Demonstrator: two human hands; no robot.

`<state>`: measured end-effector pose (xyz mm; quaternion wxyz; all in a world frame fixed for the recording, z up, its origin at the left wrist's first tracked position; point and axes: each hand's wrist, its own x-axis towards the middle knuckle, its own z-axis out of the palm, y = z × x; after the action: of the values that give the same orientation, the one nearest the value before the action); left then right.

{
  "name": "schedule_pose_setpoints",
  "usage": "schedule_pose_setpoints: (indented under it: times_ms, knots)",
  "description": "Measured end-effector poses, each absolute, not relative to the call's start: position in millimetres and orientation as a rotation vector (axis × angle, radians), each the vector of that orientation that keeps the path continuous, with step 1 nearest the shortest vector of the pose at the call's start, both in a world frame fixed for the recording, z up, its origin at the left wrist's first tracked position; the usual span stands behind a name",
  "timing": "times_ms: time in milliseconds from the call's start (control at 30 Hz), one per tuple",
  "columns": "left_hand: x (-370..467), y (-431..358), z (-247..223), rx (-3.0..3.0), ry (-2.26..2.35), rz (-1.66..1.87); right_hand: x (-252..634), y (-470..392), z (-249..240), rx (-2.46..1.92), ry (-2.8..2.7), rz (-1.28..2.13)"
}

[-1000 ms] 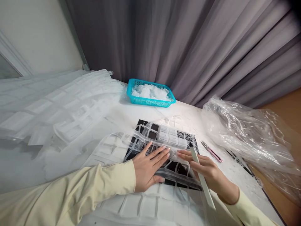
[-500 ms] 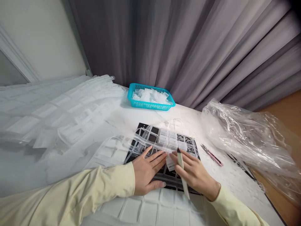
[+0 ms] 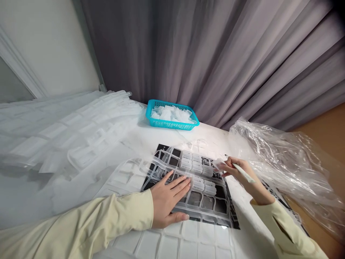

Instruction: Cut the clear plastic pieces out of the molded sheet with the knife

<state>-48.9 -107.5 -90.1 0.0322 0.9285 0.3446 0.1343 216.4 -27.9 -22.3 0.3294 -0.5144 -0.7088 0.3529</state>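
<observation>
My left hand (image 3: 171,199) lies flat, fingers spread, on a translucent sheet of square cells over a black board (image 3: 221,205). In my right hand (image 3: 239,171) is a pale pen-shaped tool (image 3: 244,172) with a dark tip, its kind unclear. The same hand's fingertips pinch a blurred translucent white piece (image 3: 219,164) above the board's right edge. Small stacks of clear rectangular pieces (image 3: 196,167) rest in the upper cells. Two more stacks (image 3: 204,186) sit just right of my left fingertips.
A turquoise basket (image 3: 172,124) filled with small white pieces stands at the back. Piled translucent sheets (image 3: 67,126) cover the left side. Crumpled clear plastic (image 3: 275,154) lies at the right, before a grey curtain (image 3: 188,50). More celled sheet (image 3: 172,244) spreads along the front.
My right hand has swung right and up from the middle of the board, taking the tool along and uncovering two stacks. Its arm now hides the pink-handled cutters. My left hand stays put.
</observation>
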Motion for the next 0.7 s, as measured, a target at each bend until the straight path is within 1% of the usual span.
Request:
schedule_pose_setpoints:
  times_ms: [67,100,200,333,433,533,633,700]
  knots:
    - [-49,-108,-89,2.854,1.066,0.4,207,-21,-4,-1.407,-1.855,1.031]
    - [-49,-109,-89,2.851,1.071,0.391,197,-15,5,-1.392,-1.861,1.032]
    - [-51,-110,-87,2.841,1.088,0.373,158,17,27,-1.21,-1.726,1.067]
    - [-54,-110,-86,2.852,1.08,0.365,101,87,43,-1.116,-1.571,1.059]
    - [-57,-110,-86,2.861,1.076,0.368,77,123,52,-1.055,-1.523,1.067]
    - [-59,-109,-83,2.865,1.044,0.421,78,122,57,-1.013,-1.55,1.101]
    - [-60,-107,-79,2.877,0.942,0.56,102,88,55,-1.019,-1.612,1.128]
    - [-59,-105,-78,2.895,0.873,0.717,124,58,48,-1.047,-1.685,1.081]
